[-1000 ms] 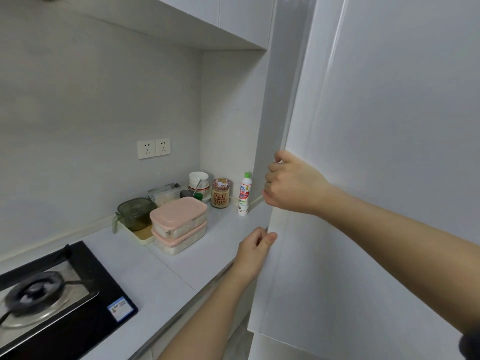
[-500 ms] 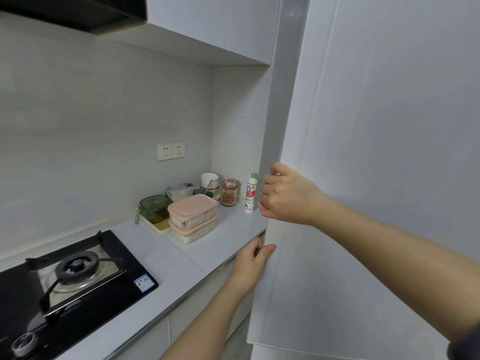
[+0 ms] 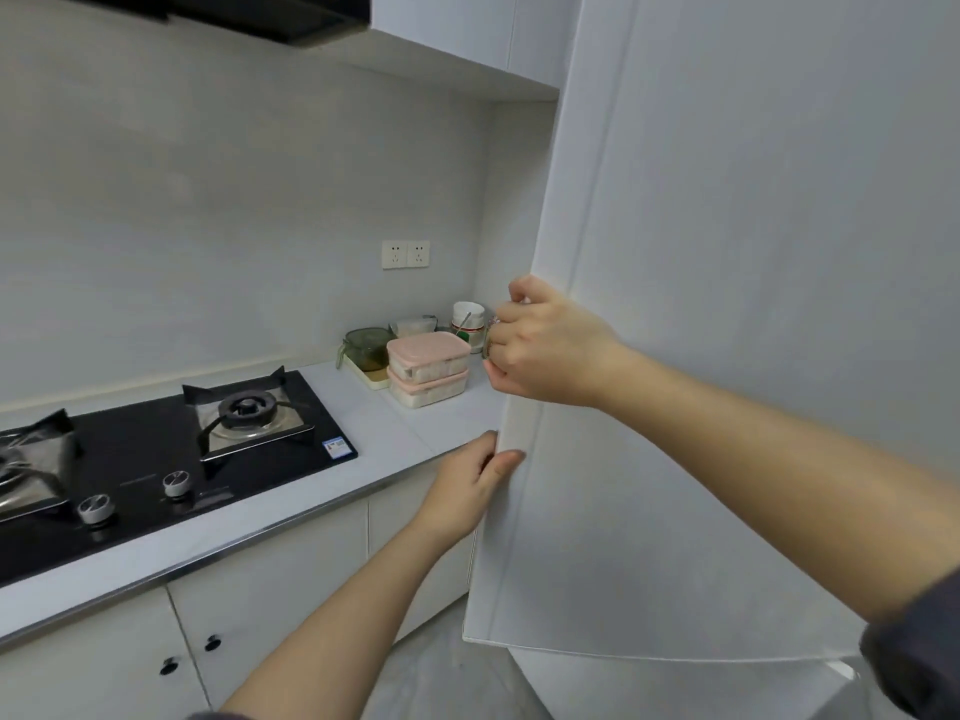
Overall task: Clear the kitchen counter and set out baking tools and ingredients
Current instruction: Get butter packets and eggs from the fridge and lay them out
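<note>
A tall white door, swung partly out, fills the right of the view. My right hand grips its left edge at counter height, fingers curled round the edge. My left hand holds the same edge lower down, thumb on the front face and fingers behind. On the grey counter two stacked pink-lidded containers stand near the corner. Behind them are a green-tinted glass container on a small tray and a white cup with a spoon. My right hand partly hides a jar.
A black two-burner gas hob is set into the counter at left, knobs at its front. White base cabinets run below. A double wall socket sits above the containers. Upper cabinets and a range hood hang overhead. Grey floor shows at the bottom.
The view has swung left, bringing the hob fully into sight. The door edge has come further out over the counter corner, hiding the white bottle. Both hands keep their hold on the edge.
</note>
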Demonstrator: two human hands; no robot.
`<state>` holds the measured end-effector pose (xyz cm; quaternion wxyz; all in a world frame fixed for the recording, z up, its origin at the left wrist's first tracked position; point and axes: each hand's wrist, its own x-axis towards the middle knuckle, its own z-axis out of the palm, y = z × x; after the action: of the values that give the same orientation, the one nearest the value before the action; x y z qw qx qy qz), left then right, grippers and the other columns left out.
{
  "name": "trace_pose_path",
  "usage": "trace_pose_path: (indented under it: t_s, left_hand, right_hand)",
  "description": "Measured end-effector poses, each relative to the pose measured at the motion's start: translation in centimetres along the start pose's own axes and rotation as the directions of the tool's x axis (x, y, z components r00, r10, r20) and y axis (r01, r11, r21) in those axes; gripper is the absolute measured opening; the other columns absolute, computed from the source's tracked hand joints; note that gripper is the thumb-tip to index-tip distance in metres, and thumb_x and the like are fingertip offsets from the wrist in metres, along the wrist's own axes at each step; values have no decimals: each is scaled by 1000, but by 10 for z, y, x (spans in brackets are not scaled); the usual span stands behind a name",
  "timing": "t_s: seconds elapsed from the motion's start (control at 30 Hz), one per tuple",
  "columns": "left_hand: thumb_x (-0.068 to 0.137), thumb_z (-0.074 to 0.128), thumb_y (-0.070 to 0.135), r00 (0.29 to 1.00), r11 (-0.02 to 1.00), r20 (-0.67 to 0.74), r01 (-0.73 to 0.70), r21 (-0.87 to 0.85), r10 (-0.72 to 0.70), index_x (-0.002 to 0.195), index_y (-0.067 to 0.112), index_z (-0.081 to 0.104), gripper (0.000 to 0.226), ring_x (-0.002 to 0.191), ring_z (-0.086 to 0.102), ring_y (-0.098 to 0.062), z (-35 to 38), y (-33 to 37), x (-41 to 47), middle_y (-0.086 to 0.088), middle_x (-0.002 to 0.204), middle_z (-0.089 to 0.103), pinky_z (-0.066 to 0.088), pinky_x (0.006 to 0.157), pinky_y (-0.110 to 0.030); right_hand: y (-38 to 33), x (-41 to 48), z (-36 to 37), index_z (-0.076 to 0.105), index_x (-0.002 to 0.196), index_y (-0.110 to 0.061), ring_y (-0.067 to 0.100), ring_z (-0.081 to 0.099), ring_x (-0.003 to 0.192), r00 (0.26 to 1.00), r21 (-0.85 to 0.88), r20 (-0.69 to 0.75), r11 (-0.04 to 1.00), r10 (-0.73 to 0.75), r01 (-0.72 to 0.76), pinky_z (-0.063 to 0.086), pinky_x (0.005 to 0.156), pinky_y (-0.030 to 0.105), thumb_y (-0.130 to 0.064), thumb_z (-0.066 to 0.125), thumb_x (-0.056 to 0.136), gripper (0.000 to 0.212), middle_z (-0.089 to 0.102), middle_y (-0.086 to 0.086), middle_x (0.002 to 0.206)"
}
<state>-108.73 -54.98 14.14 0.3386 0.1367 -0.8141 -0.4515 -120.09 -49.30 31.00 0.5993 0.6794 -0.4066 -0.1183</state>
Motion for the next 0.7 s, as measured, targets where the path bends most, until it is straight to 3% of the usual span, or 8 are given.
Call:
trace_pose_path:
  t_s: [0.1,0.17,0.3,0.4,0.57,0.7]
  left_hand:
    - [95,52,40,999,999,-12,30,37,-30,70,27,47,28,64,48,7,2,24,-33,21,65,54,33,57,-13]
    - [97,53,30,999,996,-27,37,82,-35,68,34,44,31,65,49,9,4,35,-52,25,64,55,33,57,-12]
    - [98,49,34,999,988,44,21,154,-28,81,30,54,18,75,52,8,4,55,-83,14,79,59,35,63,-11]
    - [97,50,34,996,985,84,7,172,-21,73,34,48,24,66,51,7,5,68,-101,17,69,53,34,59,-13]
    - [96,48,44,991,980,134,-24,196,-3,83,15,54,31,69,53,-17,9,80,-126,-2,74,58,42,66,-33]
    - [95,49,45,988,980,155,-37,195,6,75,22,47,31,65,49,-19,15,94,-146,1,67,52,43,65,-36]
  right_hand:
    - [-7,-5,-32,58,50,-17,23,46,52,999,33,-51,999,-11,13,41,79,35,-22,50,82,34,50,-1,49]
    - [-12,-9,-49,57,50,-16,24,48,53,996,63,-83,998,-23,28,39,81,35,-23,49,83,35,51,-1,49]
    - [-22,-18,-82,55,50,-14,25,49,54,990,116,-139,993,10,6,37,82,35,-21,48,84,35,51,0,50]
    - [-27,-23,-103,54,51,-13,24,50,54,985,129,-164,991,47,-26,37,85,35,-21,48,85,36,50,0,49]
    - [-35,-34,-136,52,51,-13,25,55,57,977,144,-201,989,75,-46,36,86,34,-20,52,83,33,50,0,51]
    - [-40,-44,-164,49,50,-14,23,51,54,969,137,-223,988,107,-78,37,83,34,-20,58,80,32,46,-1,50]
